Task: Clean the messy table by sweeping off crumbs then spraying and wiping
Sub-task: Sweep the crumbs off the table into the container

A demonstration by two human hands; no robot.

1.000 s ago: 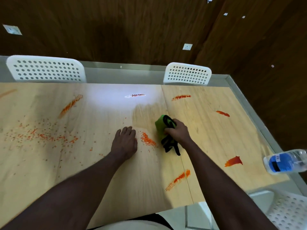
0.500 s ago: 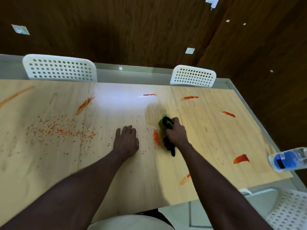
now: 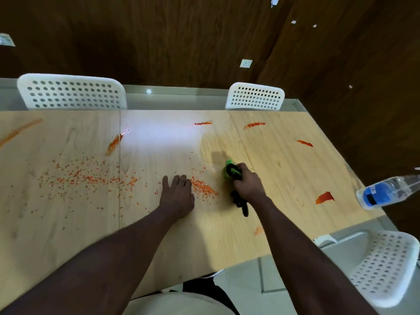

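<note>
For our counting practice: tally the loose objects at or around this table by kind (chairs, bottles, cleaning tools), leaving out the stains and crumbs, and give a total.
White chairs: 3
Plastic bottle: 1
Green and black cleaning tool: 1
Total: 5

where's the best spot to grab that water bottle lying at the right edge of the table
Grip the water bottle around its blue-labelled middle, coming down from above with fingers across its width. It lies on its side near the table edge, so the round body could roll; a top-down wrap pins it. Its neck end runs out of frame. The left hand is free, though the bottle lies on the right.
</note>
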